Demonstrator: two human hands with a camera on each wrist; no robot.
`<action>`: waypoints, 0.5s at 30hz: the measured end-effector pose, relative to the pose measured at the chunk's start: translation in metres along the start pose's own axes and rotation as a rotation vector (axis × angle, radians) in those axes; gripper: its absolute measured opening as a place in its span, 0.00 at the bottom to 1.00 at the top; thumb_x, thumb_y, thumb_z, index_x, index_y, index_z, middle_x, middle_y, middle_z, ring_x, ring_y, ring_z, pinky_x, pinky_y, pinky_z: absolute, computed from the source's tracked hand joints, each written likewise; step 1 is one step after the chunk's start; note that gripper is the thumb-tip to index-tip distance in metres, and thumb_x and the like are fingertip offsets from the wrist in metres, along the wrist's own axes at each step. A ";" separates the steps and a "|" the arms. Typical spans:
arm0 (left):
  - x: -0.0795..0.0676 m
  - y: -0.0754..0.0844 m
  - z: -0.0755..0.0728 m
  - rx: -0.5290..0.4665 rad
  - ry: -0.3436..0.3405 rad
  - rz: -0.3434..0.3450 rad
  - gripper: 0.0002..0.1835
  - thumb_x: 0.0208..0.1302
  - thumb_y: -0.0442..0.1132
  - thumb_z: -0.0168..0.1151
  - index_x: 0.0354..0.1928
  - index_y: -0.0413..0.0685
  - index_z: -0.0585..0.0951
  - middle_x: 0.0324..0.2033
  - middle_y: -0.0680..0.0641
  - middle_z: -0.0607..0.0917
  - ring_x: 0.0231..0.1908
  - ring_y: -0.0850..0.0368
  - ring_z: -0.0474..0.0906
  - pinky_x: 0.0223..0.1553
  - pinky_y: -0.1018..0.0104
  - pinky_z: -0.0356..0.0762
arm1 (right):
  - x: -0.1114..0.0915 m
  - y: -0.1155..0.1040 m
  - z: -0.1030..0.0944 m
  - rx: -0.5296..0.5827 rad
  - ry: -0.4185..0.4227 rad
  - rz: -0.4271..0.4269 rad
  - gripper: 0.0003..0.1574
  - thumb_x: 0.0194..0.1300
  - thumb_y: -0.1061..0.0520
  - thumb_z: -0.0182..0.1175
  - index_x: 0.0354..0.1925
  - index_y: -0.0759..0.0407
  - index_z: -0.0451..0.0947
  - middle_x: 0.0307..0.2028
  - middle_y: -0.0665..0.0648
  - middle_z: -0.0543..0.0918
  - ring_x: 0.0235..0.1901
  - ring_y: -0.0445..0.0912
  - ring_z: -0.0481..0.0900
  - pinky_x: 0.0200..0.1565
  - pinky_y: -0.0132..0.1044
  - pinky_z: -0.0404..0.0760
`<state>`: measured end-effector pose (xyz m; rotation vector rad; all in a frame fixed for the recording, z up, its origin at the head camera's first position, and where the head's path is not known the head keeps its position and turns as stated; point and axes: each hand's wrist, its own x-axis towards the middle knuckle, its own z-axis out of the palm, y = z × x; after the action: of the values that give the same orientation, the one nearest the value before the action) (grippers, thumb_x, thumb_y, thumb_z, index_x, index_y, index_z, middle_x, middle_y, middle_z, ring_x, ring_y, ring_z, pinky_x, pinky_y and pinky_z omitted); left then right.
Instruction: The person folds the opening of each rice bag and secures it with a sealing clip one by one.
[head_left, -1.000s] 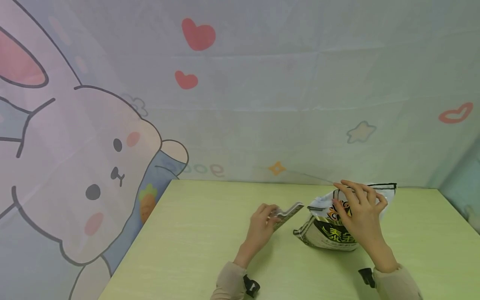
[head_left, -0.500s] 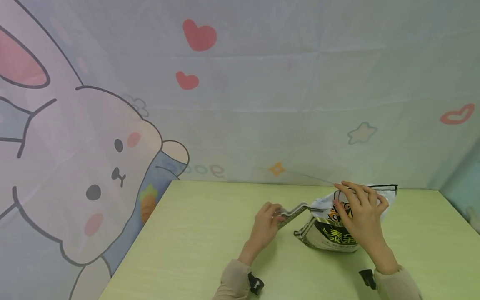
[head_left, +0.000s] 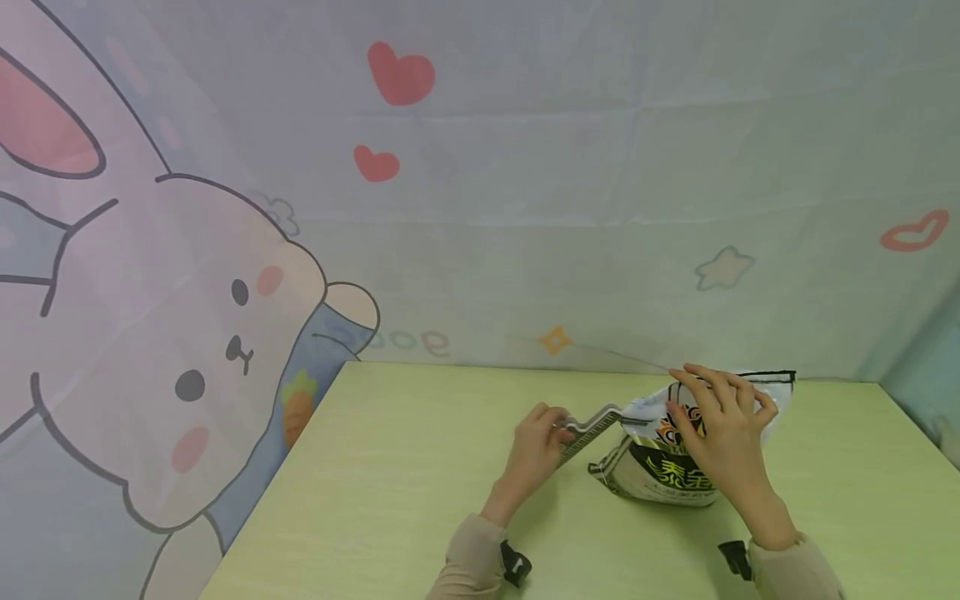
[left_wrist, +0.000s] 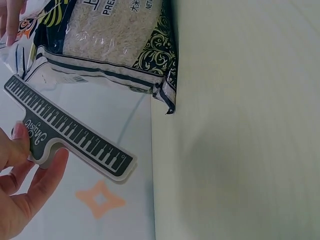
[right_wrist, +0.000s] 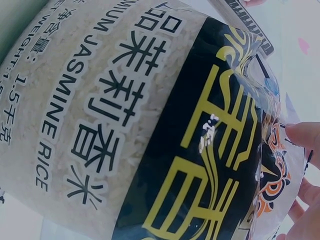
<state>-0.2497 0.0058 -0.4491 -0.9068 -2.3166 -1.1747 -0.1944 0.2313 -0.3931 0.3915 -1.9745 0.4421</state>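
Observation:
A bag of jasmine rice (head_left: 667, 475), clear with black and gold print, stands on the table. My right hand (head_left: 723, 425) pinches its folded white top; in the right wrist view the thumb (right_wrist: 302, 135) presses the printed plastic from one side. My left hand (head_left: 534, 446) pinches a flat clip (head_left: 592, 429) by its handle. In the left wrist view the clip (left_wrist: 75, 130) is dark with a white piano-key pattern and the word "Music". Its far end is right at the left corner of the bag's top, slanting up toward it. The clip's jaws look closed together.
The pale green table (head_left: 390, 467) stretches to both sides of the hands. Behind its back edge hangs a cloth backdrop (head_left: 525, 208) with a rabbit, hearts and stars. Black straps (head_left: 516, 565) sit at both wrists.
My left hand has moved right with the clip, whose end has come from a small gap away up to the bag's top corner. The right hand and bag have stayed about still.

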 end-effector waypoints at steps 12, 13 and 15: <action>0.004 0.003 0.002 0.013 -0.031 -0.018 0.10 0.51 0.25 0.58 0.37 0.39 0.78 0.28 0.47 0.76 0.31 0.59 0.78 0.30 0.82 0.72 | 0.000 0.001 0.001 0.001 0.001 0.006 0.28 0.65 0.39 0.45 0.48 0.58 0.75 0.47 0.63 0.75 0.45 0.62 0.62 0.42 0.63 0.43; 0.005 0.003 0.002 0.015 -0.030 -0.015 0.10 0.51 0.24 0.58 0.37 0.39 0.78 0.28 0.47 0.76 0.31 0.58 0.78 0.30 0.82 0.72 | 0.000 0.001 0.001 0.001 0.002 0.003 0.28 0.65 0.40 0.45 0.48 0.58 0.75 0.47 0.63 0.75 0.45 0.62 0.62 0.42 0.63 0.43; 0.005 0.003 0.003 0.024 -0.027 -0.009 0.10 0.51 0.24 0.58 0.36 0.39 0.78 0.28 0.47 0.76 0.30 0.59 0.78 0.30 0.82 0.71 | 0.000 0.001 0.002 0.000 0.005 -0.002 0.28 0.65 0.40 0.45 0.48 0.59 0.75 0.47 0.64 0.75 0.45 0.62 0.62 0.42 0.63 0.43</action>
<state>-0.2514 0.0118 -0.4462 -0.9097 -2.3530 -1.1425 -0.1960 0.2313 -0.3939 0.3919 -1.9689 0.4422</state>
